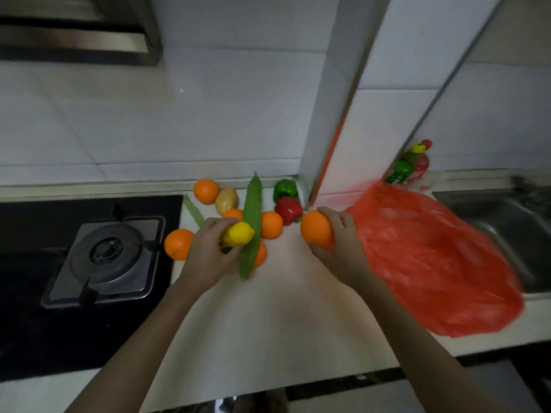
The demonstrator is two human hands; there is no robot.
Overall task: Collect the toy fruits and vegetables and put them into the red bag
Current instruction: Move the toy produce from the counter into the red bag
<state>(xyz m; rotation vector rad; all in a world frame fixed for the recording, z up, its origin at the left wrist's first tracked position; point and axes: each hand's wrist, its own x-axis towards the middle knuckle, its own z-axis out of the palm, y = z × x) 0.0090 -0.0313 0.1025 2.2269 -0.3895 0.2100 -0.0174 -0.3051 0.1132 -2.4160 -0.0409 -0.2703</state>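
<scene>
Two bare forearms reach up from the bottom of the head view over the pale desk [268, 317]. On the left hand [205, 257] the fingers [222, 225] are curled shut around a yellow toy lemon [238, 233], which pokes out past the fingertips. On the right hand [343, 242] the fingers [328, 213] wrap an orange [316, 231] from behind, with the thumb under it.

Just right of the right-hand fingers, touching the back of that hand, lies the red bag [432, 263], a thin plastic carrier slumped on the desk beside the sink [507, 216]. Its mouth cannot be made out; the film is blurred.

Between the two sets of fingers and beyond them lie the rest of the toys: a long green gourd [252, 222] running right beside the lemon, several more oranges around it, a potato [226, 201], a green bell pepper [285, 189] and a red bell pepper [288, 210]. Left of the left-hand fingers sits one orange [178, 244] next to the gas hob [110, 257].

These toys are probably light, hollow and stiff, with smooth skins that may slip, so a full wrap around the widest part suits the round ones. The gourd looks best taken near its middle so it does not tip. The bag is limp and will likely need its rim held open while each piece drops in.
</scene>
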